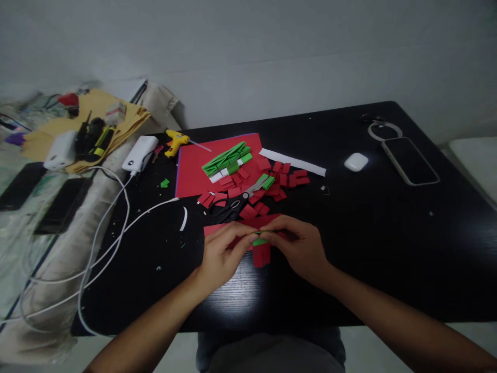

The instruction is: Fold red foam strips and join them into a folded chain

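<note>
Between the fingertips of my left hand (pixel 227 248) and my right hand (pixel 301 246) is a small green paper piece (pixel 259 240), pinched from both sides. Part of it is hidden behind the fingers. Just below it lies a small red folded paper piece (pixel 261 256); whether the two touch I cannot tell. A red paper strip (pixel 212 228) lies under and behind both hands. Beyond them, black-handled scissors (pixel 233 204) rest among many small red paper pieces (pixel 283 178), with a folded green piece (pixel 267 181) at the blade tips.
Behind, a red sheet (pixel 190 168) bears folded green paper (pixel 227 158). A white paper strip (pixel 293 161), yellow glue gun (pixel 176 142), white earbud case (pixel 356 162) and phone (pixel 410 160) lie around. White cables (pixel 126 223) cross the table's left side near a power bank (pixel 140 153).
</note>
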Motion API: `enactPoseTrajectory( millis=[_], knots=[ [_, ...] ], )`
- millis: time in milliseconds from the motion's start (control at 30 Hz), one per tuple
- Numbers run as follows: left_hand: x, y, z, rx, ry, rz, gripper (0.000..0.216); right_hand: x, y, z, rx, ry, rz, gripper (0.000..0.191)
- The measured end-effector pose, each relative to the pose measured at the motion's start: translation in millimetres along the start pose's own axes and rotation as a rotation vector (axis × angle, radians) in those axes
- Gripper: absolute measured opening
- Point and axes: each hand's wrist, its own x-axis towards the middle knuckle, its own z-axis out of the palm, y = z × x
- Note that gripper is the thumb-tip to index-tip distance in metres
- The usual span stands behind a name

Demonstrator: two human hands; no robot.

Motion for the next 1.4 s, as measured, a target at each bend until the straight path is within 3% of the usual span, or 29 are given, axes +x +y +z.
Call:
enactPoseTrajectory(
  millis=[333, 467, 633, 833, 1067, 1233, 1400],
  knots=[
    [3, 3, -2, -0.033, -0.007, -0.002, 0.010, 1, -1, 0, 0.094, -0.034, 0.065, 0.008],
    [6, 3, 1, -0.113, 0.004, -0.146, 0.007, 3, 0, 0, 0.121, -0.089, 0.172, 0.015],
    [11, 3, 1, -0.289, 0.014, -0.350, 0.014, 4, 2, 1, 0.178, -0.093, 0.186, 0.018],
    [14, 3, -1, -0.316, 0.039, -0.420, 0.019, 5, 3, 1, 0.174, -0.094, 0.205, 0.017],
    [15, -1, 0, -0.321, 0.072, -0.464, 0.023, 4, 3, 0, 0.183, -0.091, 0.172, 0.026],
    [17, -3, 0, -0.344, 0.090, -0.506, 0.026, 4, 3, -1, 0.029, -0.172, 0.057, 0.006],
    [18, -2, 1, -0.378, 0.083, -0.534, 0.027, 5, 3, -2, 0.027, -0.181, 0.078, 0.006]
  ],
)
